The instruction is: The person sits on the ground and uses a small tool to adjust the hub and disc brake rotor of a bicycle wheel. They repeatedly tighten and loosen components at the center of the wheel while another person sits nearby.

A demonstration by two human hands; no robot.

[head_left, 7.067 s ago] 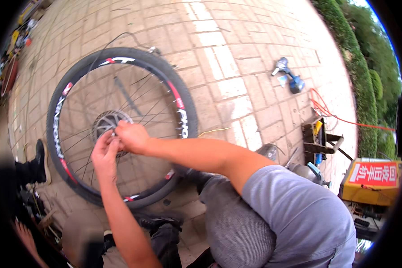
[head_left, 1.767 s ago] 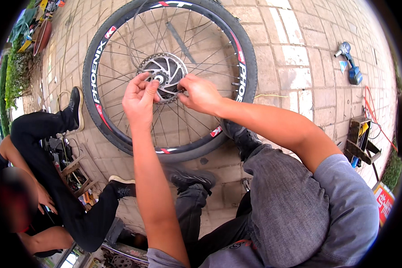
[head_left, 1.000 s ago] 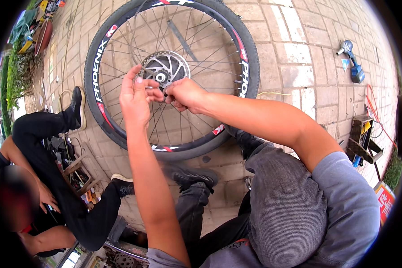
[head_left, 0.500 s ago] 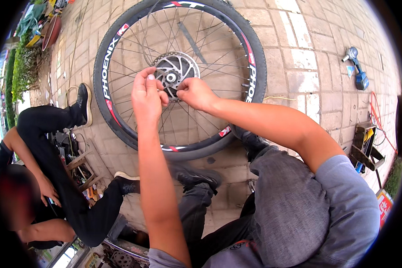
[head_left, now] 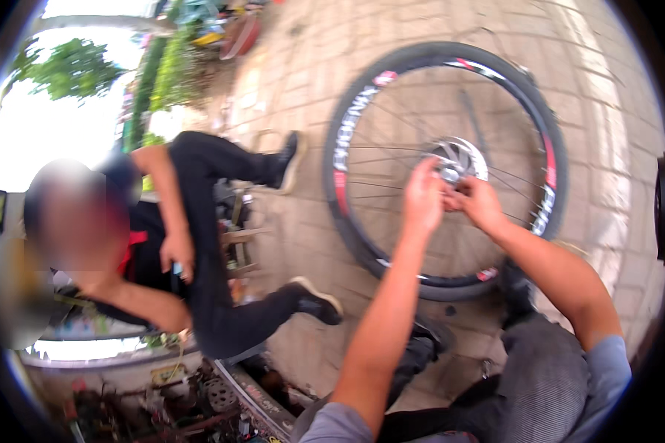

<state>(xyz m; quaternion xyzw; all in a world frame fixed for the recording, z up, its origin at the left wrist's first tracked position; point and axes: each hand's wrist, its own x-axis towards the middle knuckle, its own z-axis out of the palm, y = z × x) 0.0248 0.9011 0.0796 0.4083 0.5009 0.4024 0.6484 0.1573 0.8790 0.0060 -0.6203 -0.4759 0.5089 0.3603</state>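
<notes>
A bicycle wheel (head_left: 334,181) with a black tyre and a black, white and red rim lies flat on the paving. At its hub sits a silver brake disc (head_left: 474,156). My left hand (head_left: 423,198) is over the near left side of the disc, its fingers bent and thumb drawn in. My right hand (head_left: 482,202) is pinched close beside it, at the disc's near edge. The fingertips of both hands meet or nearly meet. Whatever they hold is small, blurred and partly hidden by the fingers.
A co-worker in black (head_left: 214,244) sits at the left, their shoes reaching toward the wheel. In front of that person, a long container (head_left: 251,395) holds jumbled metal parts. A red basin (head_left: 241,35) and plants (head_left: 177,81) stand at the far left. A dark strip (head_left: 471,118) lies beneath the spokes.
My view has swung left, so the wheel and my arms appear farther right and more of the co-worker shows. My hands have come closer together over the hub.
</notes>
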